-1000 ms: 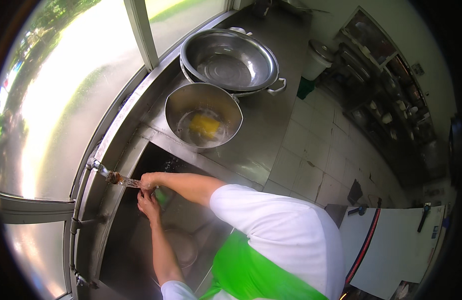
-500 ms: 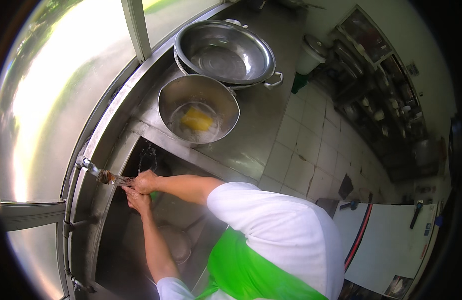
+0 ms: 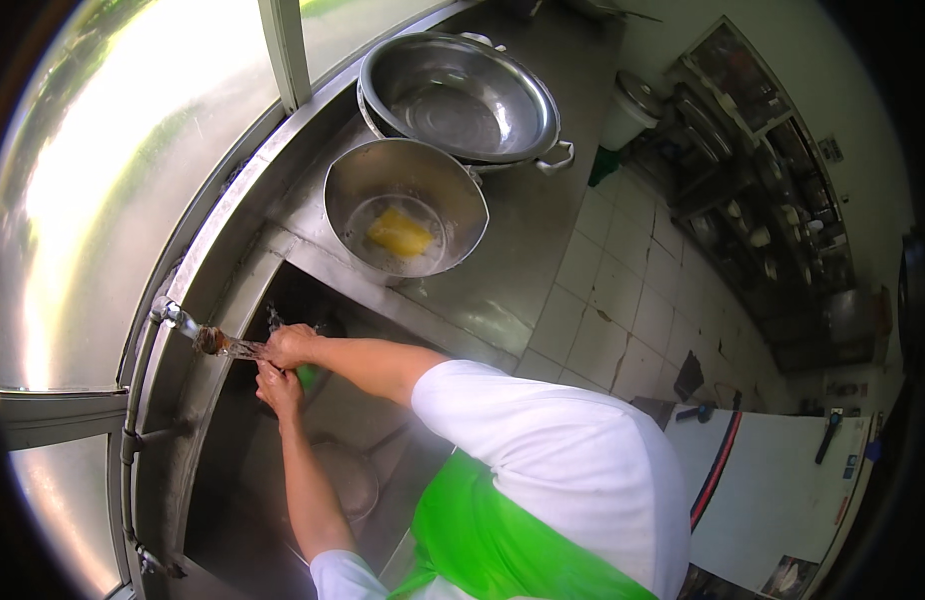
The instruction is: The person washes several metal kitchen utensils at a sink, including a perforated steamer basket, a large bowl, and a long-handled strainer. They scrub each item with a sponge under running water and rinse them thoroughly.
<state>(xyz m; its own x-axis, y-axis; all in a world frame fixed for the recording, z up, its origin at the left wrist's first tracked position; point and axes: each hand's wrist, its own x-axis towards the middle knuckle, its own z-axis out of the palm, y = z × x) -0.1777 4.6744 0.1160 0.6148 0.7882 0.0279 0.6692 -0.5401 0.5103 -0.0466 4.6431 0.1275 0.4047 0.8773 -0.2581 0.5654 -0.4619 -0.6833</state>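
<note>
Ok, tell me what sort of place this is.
Probably a kitchen's washing-up area, perhaps a commercial one: water runs from a tap over a deep metal sink, and a large pot and a wide basin stand on the counter beside it.

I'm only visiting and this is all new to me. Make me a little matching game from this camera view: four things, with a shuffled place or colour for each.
Things
1. Sponge
2. Apron
3. Round pan
4. Right hand

Places and colours
A. Bright green
B. At the running water
C. Inside the metal pot
D. Lying in the sink

Right pairs: 1-C; 2-A; 3-D; 4-B
</note>
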